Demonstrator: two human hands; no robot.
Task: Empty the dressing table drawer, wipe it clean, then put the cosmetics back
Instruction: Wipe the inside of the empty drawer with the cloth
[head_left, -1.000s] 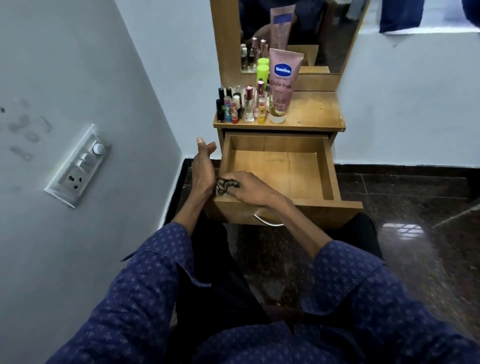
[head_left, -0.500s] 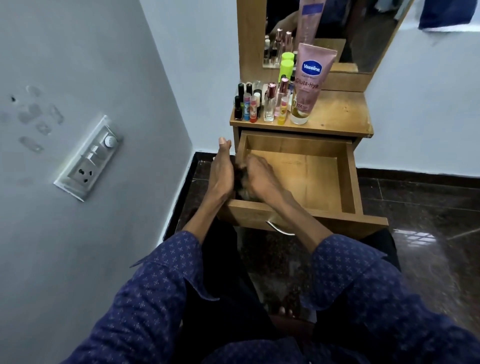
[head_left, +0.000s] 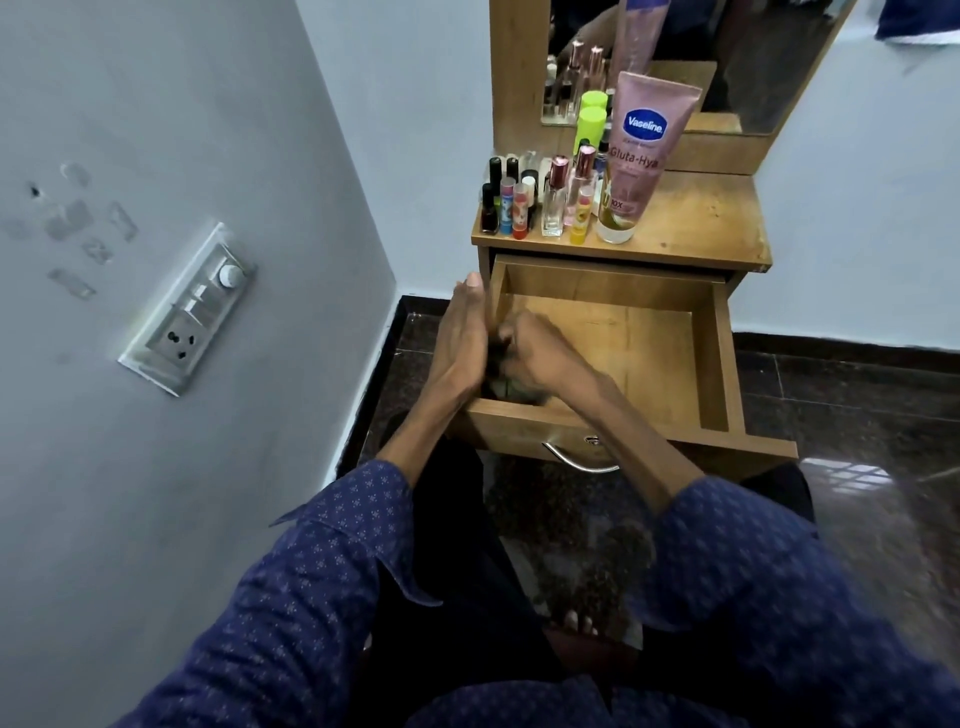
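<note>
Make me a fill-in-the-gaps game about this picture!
1. The drawer is pulled ____.
2. The pink tube reads ____.
3. The bottles stand on the tabletop, ____ the drawer.
4. Both hands, left and right, are at the drawer's ____ side.

Missing words: open; Vaseline; above; left

Left hand upright, fingers straight; right hand curled, knuckles against left palm
</note>
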